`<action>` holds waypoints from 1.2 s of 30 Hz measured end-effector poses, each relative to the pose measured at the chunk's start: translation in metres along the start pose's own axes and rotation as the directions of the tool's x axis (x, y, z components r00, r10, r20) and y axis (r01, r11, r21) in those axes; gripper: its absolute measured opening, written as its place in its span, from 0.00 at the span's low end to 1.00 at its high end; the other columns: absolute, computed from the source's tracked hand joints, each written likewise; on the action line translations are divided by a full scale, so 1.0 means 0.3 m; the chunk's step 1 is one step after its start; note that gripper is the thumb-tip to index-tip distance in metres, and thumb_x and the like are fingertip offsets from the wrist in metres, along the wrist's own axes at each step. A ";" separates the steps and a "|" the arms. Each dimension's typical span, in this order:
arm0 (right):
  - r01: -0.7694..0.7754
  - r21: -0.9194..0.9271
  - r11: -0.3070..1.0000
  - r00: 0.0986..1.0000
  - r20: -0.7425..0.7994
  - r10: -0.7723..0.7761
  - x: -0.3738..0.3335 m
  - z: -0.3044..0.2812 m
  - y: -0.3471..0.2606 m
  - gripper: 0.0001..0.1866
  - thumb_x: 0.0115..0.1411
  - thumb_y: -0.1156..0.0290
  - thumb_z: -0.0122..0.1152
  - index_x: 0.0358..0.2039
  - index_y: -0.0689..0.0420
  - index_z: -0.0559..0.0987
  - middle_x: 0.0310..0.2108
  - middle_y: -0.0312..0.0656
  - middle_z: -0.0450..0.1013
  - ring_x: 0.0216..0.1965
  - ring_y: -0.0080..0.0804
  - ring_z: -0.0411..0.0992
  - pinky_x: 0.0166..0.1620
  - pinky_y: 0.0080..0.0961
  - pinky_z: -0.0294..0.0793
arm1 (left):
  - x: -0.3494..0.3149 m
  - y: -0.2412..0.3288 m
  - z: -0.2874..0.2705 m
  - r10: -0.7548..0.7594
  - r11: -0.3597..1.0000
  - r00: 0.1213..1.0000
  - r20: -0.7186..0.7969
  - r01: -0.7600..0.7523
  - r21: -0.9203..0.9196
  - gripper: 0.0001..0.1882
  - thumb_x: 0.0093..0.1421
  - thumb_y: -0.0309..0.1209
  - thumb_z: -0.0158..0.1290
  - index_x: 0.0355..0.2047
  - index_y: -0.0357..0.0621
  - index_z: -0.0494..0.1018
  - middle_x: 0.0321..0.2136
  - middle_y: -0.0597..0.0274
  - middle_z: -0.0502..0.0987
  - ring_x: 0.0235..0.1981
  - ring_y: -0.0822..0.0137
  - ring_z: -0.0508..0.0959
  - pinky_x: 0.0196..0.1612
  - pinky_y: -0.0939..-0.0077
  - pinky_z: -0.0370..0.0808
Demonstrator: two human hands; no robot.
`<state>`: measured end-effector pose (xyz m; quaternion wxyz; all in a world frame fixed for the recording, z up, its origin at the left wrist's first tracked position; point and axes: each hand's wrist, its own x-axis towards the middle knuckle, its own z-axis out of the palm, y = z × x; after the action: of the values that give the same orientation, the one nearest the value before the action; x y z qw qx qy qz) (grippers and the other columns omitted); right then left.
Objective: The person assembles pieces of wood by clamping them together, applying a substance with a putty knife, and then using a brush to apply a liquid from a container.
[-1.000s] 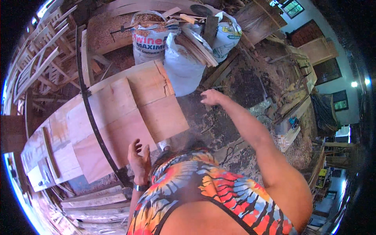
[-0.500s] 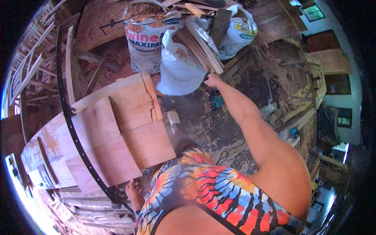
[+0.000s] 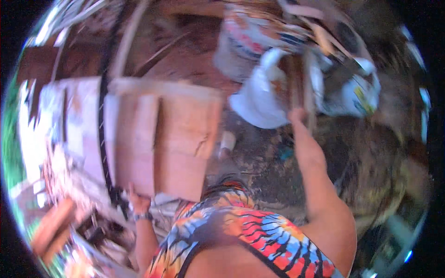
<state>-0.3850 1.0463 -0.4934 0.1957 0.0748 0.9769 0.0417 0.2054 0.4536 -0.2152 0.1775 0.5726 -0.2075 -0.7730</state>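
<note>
My right hand point(image 3: 297, 115) is closed at the lower part of some wooden strips point(image 3: 296, 81), which lean from a white sack point(image 3: 259, 102). Motion blur hides its exact grip. At the lower left, my left hand point(image 3: 139, 202) has its fingers apart, beside the front edge of a pale plywood panel point(image 3: 181, 143). Close to those fingers is the lower end of a long black perforated bar point(image 3: 103, 139) that crosses the panel. A dark band circles my left wrist.
Behind the white sack stands a printed sack point(image 3: 232, 55); another white sack point(image 3: 361, 95) is to its right. A teal tool point(image 3: 286, 153) lies on the dark floor point(image 3: 255, 162). Scrap wood point(image 3: 55, 227) lies at the lower left, and a long board point(image 3: 127, 41) rises behind the panel.
My view has turned left, shifting the panel and sacks rightward in the picture. My left hand has come further into view, its fingers stretched more. My right hand stays by the strips.
</note>
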 end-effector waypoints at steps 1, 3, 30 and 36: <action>-0.046 0.092 0.995 0.999 0.024 0.044 -0.035 -0.002 -0.012 0.20 0.56 0.59 0.63 0.41 0.63 0.83 0.45 0.53 0.79 0.51 0.47 0.76 0.57 0.43 0.71 | -0.011 0.003 0.019 0.030 1.000 0.999 -0.015 -0.030 0.000 0.31 0.68 0.54 0.48 0.61 0.43 0.68 0.59 0.57 0.73 0.59 0.57 0.71 0.65 0.58 0.65; -0.028 0.198 0.980 0.993 -0.109 0.050 0.051 -0.046 0.207 0.28 0.56 0.53 0.63 0.44 0.69 0.80 0.32 0.60 0.80 0.40 0.49 0.81 0.44 0.47 0.78 | 0.115 -0.025 0.096 0.016 0.998 0.998 0.064 -0.013 -0.059 0.33 0.68 0.55 0.46 0.63 0.43 0.65 0.61 0.57 0.71 0.61 0.56 0.70 0.66 0.56 0.64; 0.238 0.890 0.390 0.948 -0.126 -0.291 -2.102 -0.390 -0.729 0.36 0.50 0.73 0.68 0.57 0.64 0.63 0.46 0.53 0.73 0.50 0.39 0.74 0.55 0.36 0.72 | 0.108 0.130 -0.162 -0.318 0.945 0.848 0.424 0.318 0.074 0.16 0.67 0.32 0.54 0.52 0.37 0.73 0.51 0.57 0.78 0.55 0.58 0.76 0.64 0.57 0.67; -0.037 0.927 0.374 0.957 0.140 -0.253 -2.229 -0.487 -0.930 0.44 0.45 0.71 0.77 0.59 0.64 0.62 0.47 0.51 0.73 0.49 0.39 0.75 0.52 0.33 0.76 | 0.081 0.166 -0.162 -0.289 0.956 0.844 0.451 0.282 0.086 0.20 0.66 0.34 0.55 0.54 0.37 0.71 0.53 0.55 0.77 0.57 0.56 0.74 0.66 0.55 0.65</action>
<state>0.1319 0.6551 -0.1385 0.2486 0.1108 0.8023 -0.5313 0.2470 0.3932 -0.2213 0.0018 0.3995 -0.1624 -0.9022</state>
